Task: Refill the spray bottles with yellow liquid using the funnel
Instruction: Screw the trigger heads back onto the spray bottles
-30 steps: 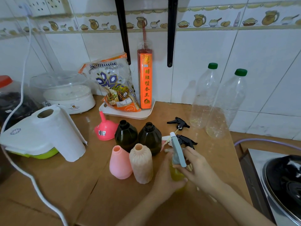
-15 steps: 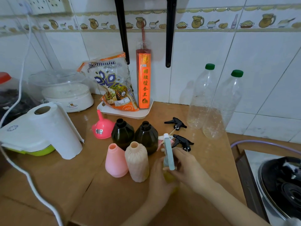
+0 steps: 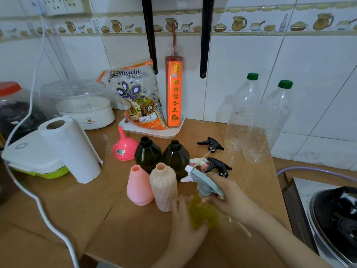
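Gripped in two places: left hand (image 3: 185,223) wrapped round the belly of the yellow bottle (image 3: 201,213), right hand (image 3: 229,198) pinching the collar under the pale blue sprayer (image 3: 204,182). Stands on the counter (image 3: 77,209) at the near edge, just right of the peach bottle (image 3: 163,185) and pink bottle (image 3: 138,183).

Probably fairly heavy, being full; thin plastic, likely to give if squeezed. Could be slick if liquid has run down the side. Best held low on the belly for steadiness and at the collar for turning, never by the trigger or nozzle.

Translucent body, yellow right through, sprayer tilted off to the left, so seemingly not seated. Behind it, two dark bottles (image 3: 147,154) open-necked, two black sprayers (image 3: 211,145) lying loose, pink funnel (image 3: 124,149) mouth-down. Two clear bottles (image 3: 241,117) by the wall nearly drained.
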